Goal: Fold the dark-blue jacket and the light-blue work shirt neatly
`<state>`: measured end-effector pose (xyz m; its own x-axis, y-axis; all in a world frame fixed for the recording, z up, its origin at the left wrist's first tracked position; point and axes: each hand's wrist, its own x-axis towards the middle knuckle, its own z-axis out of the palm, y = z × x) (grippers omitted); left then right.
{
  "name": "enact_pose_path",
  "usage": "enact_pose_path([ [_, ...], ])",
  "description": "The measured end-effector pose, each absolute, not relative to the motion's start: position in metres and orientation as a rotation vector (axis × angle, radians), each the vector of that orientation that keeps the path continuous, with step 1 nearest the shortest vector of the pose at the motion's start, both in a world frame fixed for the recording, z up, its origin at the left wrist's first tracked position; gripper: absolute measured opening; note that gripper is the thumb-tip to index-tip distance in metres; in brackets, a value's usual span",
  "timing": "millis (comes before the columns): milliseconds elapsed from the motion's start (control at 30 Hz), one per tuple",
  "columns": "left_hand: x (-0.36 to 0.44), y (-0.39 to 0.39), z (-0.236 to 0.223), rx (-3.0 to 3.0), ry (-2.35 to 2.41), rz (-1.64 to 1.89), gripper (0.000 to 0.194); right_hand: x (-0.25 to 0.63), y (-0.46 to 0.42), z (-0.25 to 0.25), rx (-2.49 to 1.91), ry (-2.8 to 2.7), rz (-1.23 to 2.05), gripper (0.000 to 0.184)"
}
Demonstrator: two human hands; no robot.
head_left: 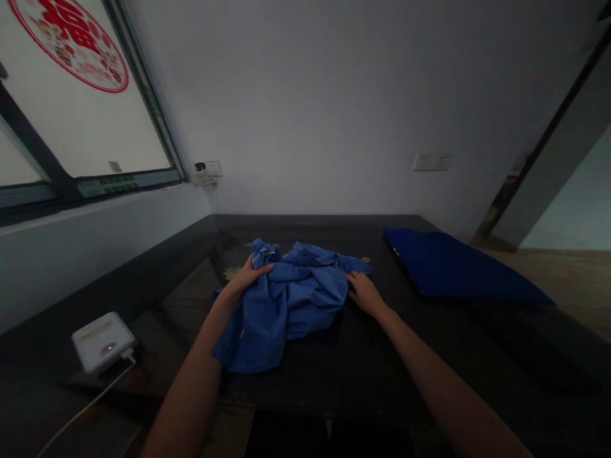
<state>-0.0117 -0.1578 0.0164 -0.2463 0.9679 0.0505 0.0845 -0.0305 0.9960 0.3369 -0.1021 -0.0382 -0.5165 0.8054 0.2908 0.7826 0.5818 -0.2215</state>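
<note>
A crumpled blue garment (305, 292) lies bunched on the dark glossy table (358, 369), one part hanging down toward the front left. My left hand (248, 275) is closed on its upper left part, thumb over the cloth and the other fingers partly hidden behind it. At the right side, my right hand (363, 291) has its fingers bent onto the garment's edge, pinching the fabric. What kind of garment it is cannot be made out from the folds.
A flat dark-blue cloth piece (458, 267) lies on the table's right side. At the left stands a white box (104, 343) with a plugged-in cable (86, 407). A white wall (310, 127) rises behind the table, and a window (86, 95) is at the left.
</note>
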Motion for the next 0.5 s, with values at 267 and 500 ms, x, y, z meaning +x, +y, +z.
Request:
enact_pose_path([
  [267,-0.007,-0.149,0.002,1.46,1.459,1.179,0.08,0.333,-0.101,-0.041,-1.169,-2.172,0.232,0.028],
  [500,-0.007,-0.151,0.005,1.221,1.464,1.446,0.055,0.398,-0.08,-0.027,-1.214,-1.613,0.288,0.026],
])
